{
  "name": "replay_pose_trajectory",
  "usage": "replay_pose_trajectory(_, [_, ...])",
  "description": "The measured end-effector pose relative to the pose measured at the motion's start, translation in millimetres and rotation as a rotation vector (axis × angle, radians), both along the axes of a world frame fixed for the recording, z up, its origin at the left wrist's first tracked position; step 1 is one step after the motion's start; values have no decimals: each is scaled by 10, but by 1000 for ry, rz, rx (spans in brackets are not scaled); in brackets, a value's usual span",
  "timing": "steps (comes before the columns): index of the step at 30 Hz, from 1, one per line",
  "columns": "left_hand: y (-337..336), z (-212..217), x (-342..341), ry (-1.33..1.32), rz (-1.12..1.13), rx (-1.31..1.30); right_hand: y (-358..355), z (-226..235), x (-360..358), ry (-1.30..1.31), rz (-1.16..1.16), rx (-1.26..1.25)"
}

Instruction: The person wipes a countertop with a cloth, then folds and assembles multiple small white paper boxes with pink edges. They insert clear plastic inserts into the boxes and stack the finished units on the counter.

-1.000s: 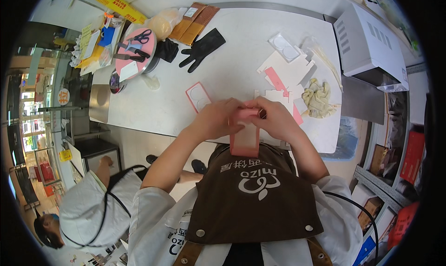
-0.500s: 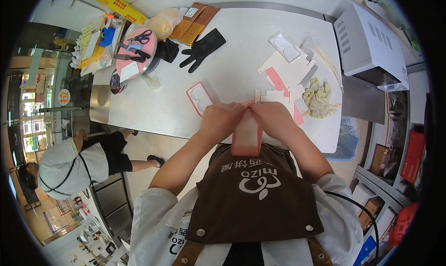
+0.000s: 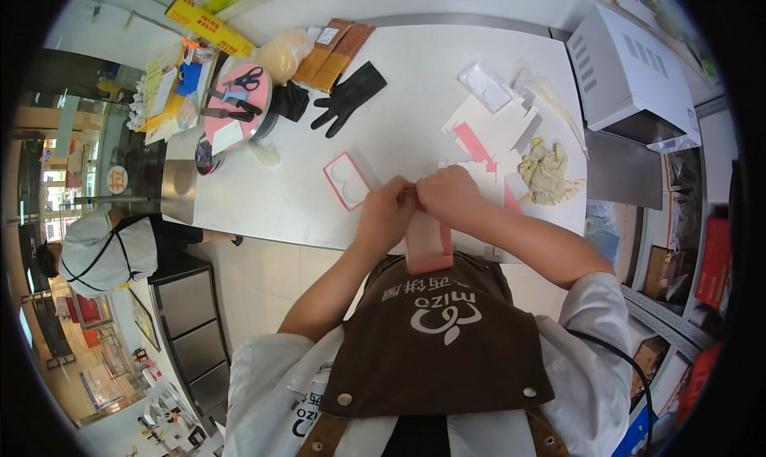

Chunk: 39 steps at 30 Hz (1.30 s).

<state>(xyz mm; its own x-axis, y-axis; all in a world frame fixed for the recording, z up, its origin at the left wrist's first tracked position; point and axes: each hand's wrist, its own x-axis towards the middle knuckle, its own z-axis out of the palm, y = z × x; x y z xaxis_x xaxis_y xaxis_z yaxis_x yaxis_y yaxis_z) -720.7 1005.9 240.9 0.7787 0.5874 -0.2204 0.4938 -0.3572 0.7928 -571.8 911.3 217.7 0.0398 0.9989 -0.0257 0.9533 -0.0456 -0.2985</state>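
The pink box point(image 3: 429, 247) extends toward six o'clock from the fingers point(image 3: 427, 200). Left hand point(image 3: 387, 211) and right hand point(image 3: 448, 194) both pinch its twelve-o'clock end.

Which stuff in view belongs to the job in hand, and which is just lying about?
In hand, or likely part of it:
pink box with a translucent panel, between left hand and right hand
pink-edged tray with two round wells
white two-well tray
flat white card

Likely just lying about:
black glove
scissors
crumpled pale yellow bundle
brown package
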Motion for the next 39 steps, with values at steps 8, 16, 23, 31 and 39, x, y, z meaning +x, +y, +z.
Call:
replay_pose_trajectory(8, [-65,-308,-93,-265,296,-371,81,-130,38,-46,50,82])
replay_pose_trajectory(16, [101,-302,-94,-26,135,-398,108,-52,-35,-12,30,-88])
replay_pose_trajectory(23, [84,-161,-70,28,161,-418,93,-76,-13,-8,79,-24])
replay_pose_trajectory(31, [152,-288,-178,91,249,-387,133,-83,-151,6,51,24])
replay_pose_trajectory(39, [215,-557,-361,-34,345,-281,-23,-186,-191,303,-208,215])
